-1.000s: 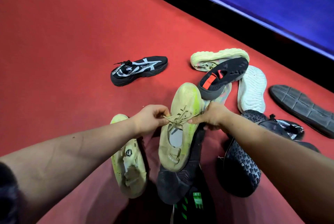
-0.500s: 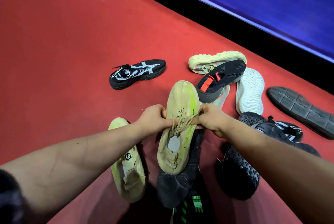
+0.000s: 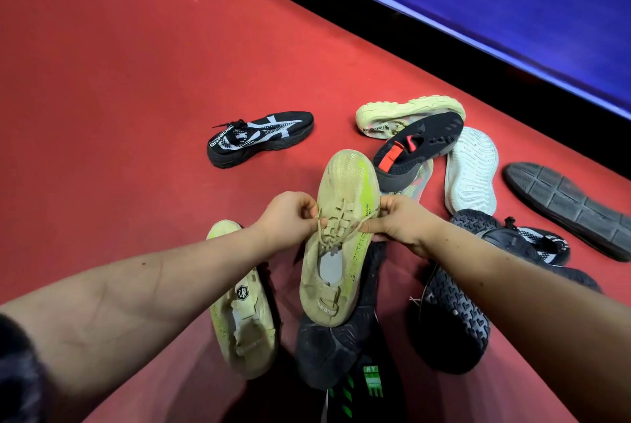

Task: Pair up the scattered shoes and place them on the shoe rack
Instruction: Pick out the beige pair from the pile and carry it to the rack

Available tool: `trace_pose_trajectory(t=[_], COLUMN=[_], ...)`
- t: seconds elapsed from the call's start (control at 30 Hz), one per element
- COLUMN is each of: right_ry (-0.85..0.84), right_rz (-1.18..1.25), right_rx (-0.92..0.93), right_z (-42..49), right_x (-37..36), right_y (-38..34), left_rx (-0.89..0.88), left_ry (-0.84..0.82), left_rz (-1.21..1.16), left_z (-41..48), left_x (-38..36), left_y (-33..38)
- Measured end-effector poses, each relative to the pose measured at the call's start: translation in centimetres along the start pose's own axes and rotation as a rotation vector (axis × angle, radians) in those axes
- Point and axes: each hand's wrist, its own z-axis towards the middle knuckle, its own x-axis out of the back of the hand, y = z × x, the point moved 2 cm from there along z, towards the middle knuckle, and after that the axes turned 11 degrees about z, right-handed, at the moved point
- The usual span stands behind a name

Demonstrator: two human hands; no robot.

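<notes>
Left hand (image 3: 290, 219) and right hand (image 3: 397, 224) each pinch a lace end of the beige shoe (image 3: 338, 241) between them; its mate (image 3: 244, 306) lies below the left hand.

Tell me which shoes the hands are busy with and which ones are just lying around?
In use now: left hand and right hand, pinching the laces of the beige shoe in the middle; its likely match, the second beige shoe, at the left.

Just lying about for now: black star shoe; black shoe with red strap; white-soled shoe; grey sole; black knobbly-soled shoe.
</notes>
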Motion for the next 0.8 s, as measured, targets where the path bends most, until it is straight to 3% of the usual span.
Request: trace_pose_trajectory(t=[0.27, 0.57, 0.63, 0.7, 0.73, 0.8], right_ry=[0.061, 0.045, 0.017, -0.023, -0.016, -0.001], right_rz=[-0.223, -0.362, -0.422, -0.569, -0.655, -0.850], right_rx=[-0.123, -0.195, -0.216, -0.234, -0.225, -0.169], right_z=[-0.5, -0.4, -0.5, -0.7, -0.7, -0.7], right_x=[0.7, 1.8, 1.5, 1.3, 1.5, 2.2], right_y=[-0.3, 0.6, 0.7, 0.7, 0.5, 0.2], left_rx=[0.186, 0.441, 0.449, 0.357, 0.308, 0.231], left_ry=[-0.043, -0.240, -0.313, -0.334, -0.291, -0.206], left_rz=[-0.141, -0.237, -0.064, 0.348, 0.505, 0.598], left_z=[0.4, -1.1, -1.0, -0.4, -0.1, 0.8], left_x=[-0.1, 1.4, 1.5, 1.7, 1.6, 1.1], left_y=[-1.6, -2.0, -3.0, -3.2, -2.7, -1.5])
